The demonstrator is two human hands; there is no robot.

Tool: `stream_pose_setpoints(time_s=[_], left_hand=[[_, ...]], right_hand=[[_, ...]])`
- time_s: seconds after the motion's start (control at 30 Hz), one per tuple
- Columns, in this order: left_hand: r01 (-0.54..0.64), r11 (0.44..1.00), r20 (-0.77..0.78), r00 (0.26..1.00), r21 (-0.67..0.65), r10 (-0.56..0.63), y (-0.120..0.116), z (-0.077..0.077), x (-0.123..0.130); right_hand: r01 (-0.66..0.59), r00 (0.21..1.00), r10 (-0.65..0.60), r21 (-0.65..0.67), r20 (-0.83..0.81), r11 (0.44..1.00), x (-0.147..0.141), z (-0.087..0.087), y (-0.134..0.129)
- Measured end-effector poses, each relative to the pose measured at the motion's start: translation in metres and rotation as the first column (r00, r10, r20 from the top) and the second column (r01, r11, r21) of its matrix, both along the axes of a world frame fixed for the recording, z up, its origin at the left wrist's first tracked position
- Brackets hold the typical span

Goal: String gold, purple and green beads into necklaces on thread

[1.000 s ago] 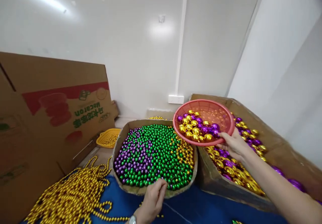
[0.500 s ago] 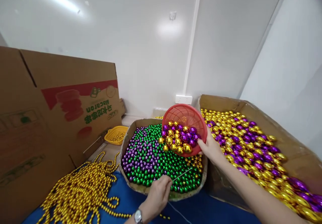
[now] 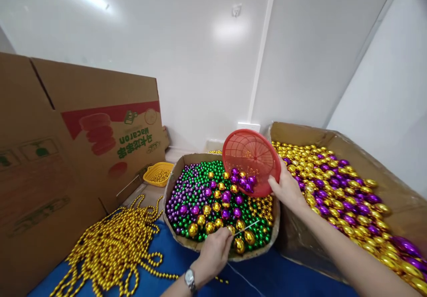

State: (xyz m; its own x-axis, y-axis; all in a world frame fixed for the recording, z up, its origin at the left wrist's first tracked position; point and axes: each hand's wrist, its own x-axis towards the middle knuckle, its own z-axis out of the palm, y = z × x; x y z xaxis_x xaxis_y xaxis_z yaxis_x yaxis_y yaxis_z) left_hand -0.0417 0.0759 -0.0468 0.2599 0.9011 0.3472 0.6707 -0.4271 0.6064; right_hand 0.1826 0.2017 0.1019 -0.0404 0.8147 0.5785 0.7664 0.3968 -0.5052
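Observation:
My right hand (image 3: 287,189) grips the rim of a red plastic basket (image 3: 248,148), tilted to the left over a round cardboard bin (image 3: 173,179). Some purple and gold balls remain at the basket's lower edge, while others lie over the small green and purple beads (image 3: 191,188) in the bin. At the bin's near edge, my left hand (image 3: 216,248) pinches a thin needle (image 3: 247,228) pointing up to the right. A pale thread (image 3: 242,275) trails below this hand. A watch (image 3: 190,277) is on the left wrist.
Gold bead strings (image 3: 113,246) are heaped on the blue surface (image 3: 170,248) at left, beside a large cardboard box (image 3: 110,88). Behind them stands a yellow basket (image 3: 150,178) of gold beads. A big carton (image 3: 360,150) of gold and purple balls fills the right.
The red basket has tipped further, and many gold and purple balls have spilled from it across the beads in the bin. My left hand still holds the needle.

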Motion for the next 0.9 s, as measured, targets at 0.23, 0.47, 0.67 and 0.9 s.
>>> stream_pose_setpoints(time_s=[0.23,0.47,0.67,0.9], left_hand=[[0.014,1.000,0.001,1.000,0.000,-0.014,-0.003,0.002,-0.001],[0.057,0.996,-0.035,0.998,0.071,-0.055,-0.007,0.001,-0.004],[0.094,0.985,0.009,0.995,0.142,-0.096,-0.012,0.002,-0.008],[0.090,0.972,0.137,0.983,0.218,-0.122,-0.013,-0.004,-0.010]], right_hand=[[0.031,0.996,-0.038,0.086,0.079,0.996,0.009,0.007,-0.003],[0.128,0.920,-0.201,0.227,0.337,0.965,0.012,0.007,-0.012],[0.193,0.911,-0.271,0.258,0.312,0.947,0.027,0.027,-0.019],[0.611,0.786,-0.604,-0.014,0.132,0.791,0.101,0.064,-0.040]])
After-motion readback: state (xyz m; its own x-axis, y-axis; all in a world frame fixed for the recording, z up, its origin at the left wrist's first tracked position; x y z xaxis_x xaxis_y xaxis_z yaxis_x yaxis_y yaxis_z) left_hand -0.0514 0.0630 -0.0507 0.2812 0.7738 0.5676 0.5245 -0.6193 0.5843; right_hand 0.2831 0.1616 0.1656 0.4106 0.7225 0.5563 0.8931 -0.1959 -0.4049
